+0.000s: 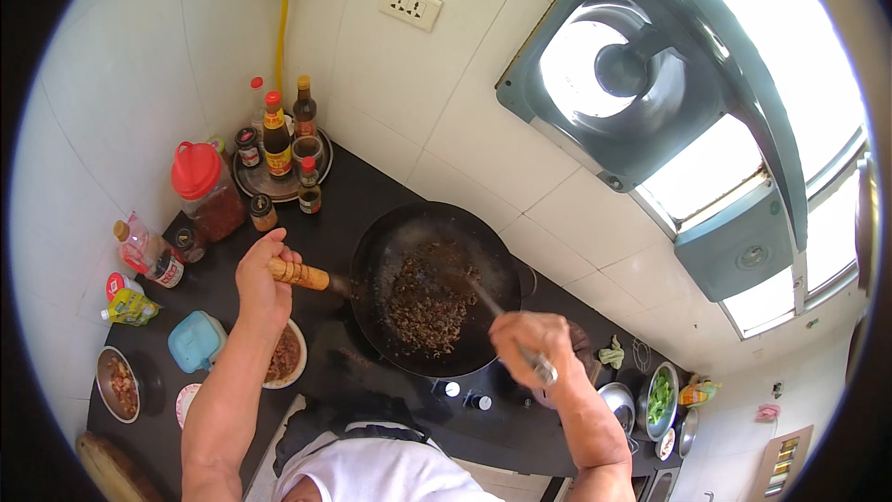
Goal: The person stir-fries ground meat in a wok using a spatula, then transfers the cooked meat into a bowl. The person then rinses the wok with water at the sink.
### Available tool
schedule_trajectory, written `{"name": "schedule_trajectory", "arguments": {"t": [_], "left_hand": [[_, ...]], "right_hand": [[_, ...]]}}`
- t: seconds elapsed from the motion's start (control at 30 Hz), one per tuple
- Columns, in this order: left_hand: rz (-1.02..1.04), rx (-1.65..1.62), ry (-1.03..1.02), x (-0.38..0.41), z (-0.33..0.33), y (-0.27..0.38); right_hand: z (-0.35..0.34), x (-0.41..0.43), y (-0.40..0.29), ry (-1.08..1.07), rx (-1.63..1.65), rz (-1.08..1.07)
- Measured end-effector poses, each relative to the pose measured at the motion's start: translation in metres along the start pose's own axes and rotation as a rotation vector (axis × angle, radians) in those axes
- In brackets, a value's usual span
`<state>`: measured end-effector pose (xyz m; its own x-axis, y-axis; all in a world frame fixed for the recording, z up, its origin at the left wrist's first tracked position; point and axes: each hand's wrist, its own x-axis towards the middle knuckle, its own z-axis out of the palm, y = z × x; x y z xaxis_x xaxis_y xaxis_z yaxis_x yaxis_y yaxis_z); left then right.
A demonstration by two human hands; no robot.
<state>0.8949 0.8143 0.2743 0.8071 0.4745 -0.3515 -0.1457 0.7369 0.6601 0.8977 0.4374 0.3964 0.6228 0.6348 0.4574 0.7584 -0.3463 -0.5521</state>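
A dark wok (498, 251) sits over the stove, with browned minced food (428, 310) spread across its bottom. My left hand (265, 275) is closed around the end of the wok's wooden handle (306, 274). In my right hand (533, 341) is a metal-handled spatula (488, 298), its shaft slanting down into the wok. The spatula's blade is hard to make out among the dark food. Faint steam seems to hang over the wok. Behind my left forearm stands a bowl of reddish minced food (284, 355), partly hidden.
A round tray (282, 188) of sauce bottles stands by the wall, beside a red-lidded jar (209, 192). Left are a blue-lidded container (195, 341) and a metal bowl (115, 383). Stove knobs (463, 394) face me. A bowl of greens (660, 397) is right; an exhaust fan (620, 70) hangs above.
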Motion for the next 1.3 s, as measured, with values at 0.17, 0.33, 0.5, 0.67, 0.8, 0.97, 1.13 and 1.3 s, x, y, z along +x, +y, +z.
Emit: {"name": "schedule_trajectory", "arguments": {"t": [0.17,0.33,0.5,0.67,0.8,0.97,1.13,1.3], "left_hand": [[-0.003,-0.004,-0.036,0.000,0.004,-0.002],[-0.013,-0.027,-0.021,0.004,-0.004,-0.002],[-0.011,-0.019,-0.029,0.006,-0.005,-0.003],[-0.031,-0.026,-0.039,0.005,-0.002,-0.004],[-0.025,-0.007,-0.011,0.004,-0.004,-0.002],[-0.005,-0.008,-0.019,0.008,-0.010,-0.002],[-0.038,-0.020,-0.036,0.005,-0.001,-0.003],[-0.033,-0.009,-0.012,0.006,-0.006,-0.001]], "right_hand": [[0.007,-0.006,0.030,0.208,-0.045,0.371],[0.003,0.006,-0.016,-0.091,0.031,0.193],[-0.009,-0.009,-0.056,-0.245,0.082,0.028],[0.010,-0.031,0.000,-0.148,0.065,-0.012],[-0.011,-0.020,-0.031,-0.200,0.004,-0.013],[-0.021,-0.020,-0.069,-0.482,0.045,-0.027],[0.006,-0.035,0.014,-0.150,0.014,-0.058],[-0.026,-0.014,0.029,0.560,0.170,0.807]]}}
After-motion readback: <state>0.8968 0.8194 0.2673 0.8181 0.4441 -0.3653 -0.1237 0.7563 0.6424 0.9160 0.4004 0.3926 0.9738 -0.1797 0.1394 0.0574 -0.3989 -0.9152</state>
